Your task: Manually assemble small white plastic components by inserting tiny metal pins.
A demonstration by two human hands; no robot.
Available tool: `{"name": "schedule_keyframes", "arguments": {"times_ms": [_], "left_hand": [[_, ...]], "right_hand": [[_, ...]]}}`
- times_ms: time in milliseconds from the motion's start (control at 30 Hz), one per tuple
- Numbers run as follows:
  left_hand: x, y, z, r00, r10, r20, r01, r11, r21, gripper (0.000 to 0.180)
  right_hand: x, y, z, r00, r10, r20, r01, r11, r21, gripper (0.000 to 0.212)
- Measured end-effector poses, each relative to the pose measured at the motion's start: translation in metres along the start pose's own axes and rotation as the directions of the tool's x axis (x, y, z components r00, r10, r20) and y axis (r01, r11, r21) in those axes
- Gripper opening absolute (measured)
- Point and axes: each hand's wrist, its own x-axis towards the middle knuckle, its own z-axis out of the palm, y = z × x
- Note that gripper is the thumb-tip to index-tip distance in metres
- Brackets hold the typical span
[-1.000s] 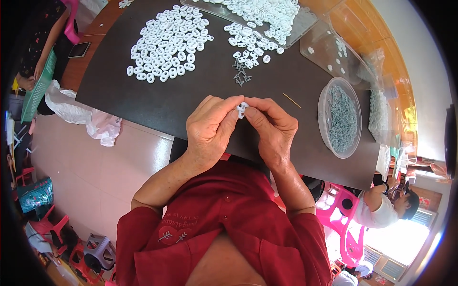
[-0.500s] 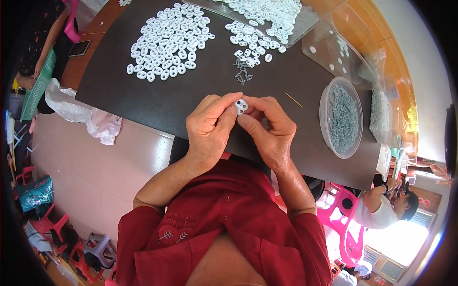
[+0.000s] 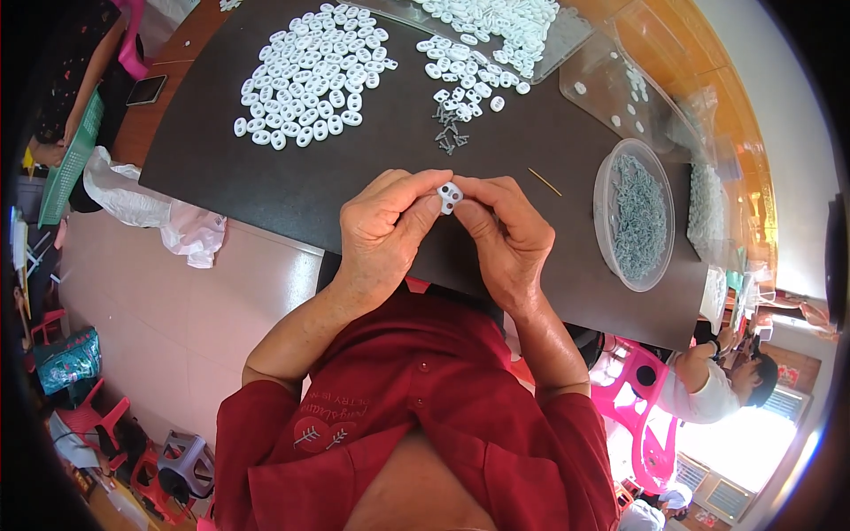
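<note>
Pinched between both my hands above the table's near edge is a small white plastic piece with several dark holes. My left hand grips its left side with thumb and forefinger. On the other side, my right hand holds it by thumb and fingertips. Just beyond my hands lie a few grey screw-like pins. Behind those sit small white holed pieces, with oval white pieces farther back. A large spread of white two-holed ovals covers the table's far left.
To the right stands a round clear tub full of grey pins. A thin wooden stick lies left of it. At the back, a clear tray carries heaped white pieces. A phone rests on a wooden surface at left; other people sit nearby.
My right thumb has come up closer to the white piece, which is turned slightly so its holes face up more. My hands otherwise stay in nearly the same place.
</note>
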Motion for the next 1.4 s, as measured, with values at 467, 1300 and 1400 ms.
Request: {"name": "schedule_keyframes", "arguments": {"times_ms": [467, 1300, 1400], "left_hand": [[0.0027, -0.0013, 0.0048, 0.996, 0.085, -0.026, -0.080, 0.987, 0.139, 0.021], [0.0017, -0.0048, 0.0043, 0.996, 0.069, -0.053, -0.063, 0.992, 0.106, 0.021], [0.0015, -0.0061, 0.0033, 0.997, 0.055, -0.051, -0.050, 0.994, 0.102, 0.021]], "right_hand": [[0.0021, 0.0019, -0.0025, 0.978, 0.205, 0.037, -0.208, 0.969, 0.131, 0.015], [0.0029, -0.0001, 0.0030, 0.954, 0.300, -0.024, -0.289, 0.934, 0.209, 0.013], [0.0032, 0.0005, 0.0025, 0.948, 0.316, -0.026, -0.303, 0.928, 0.218, 0.013]]}}
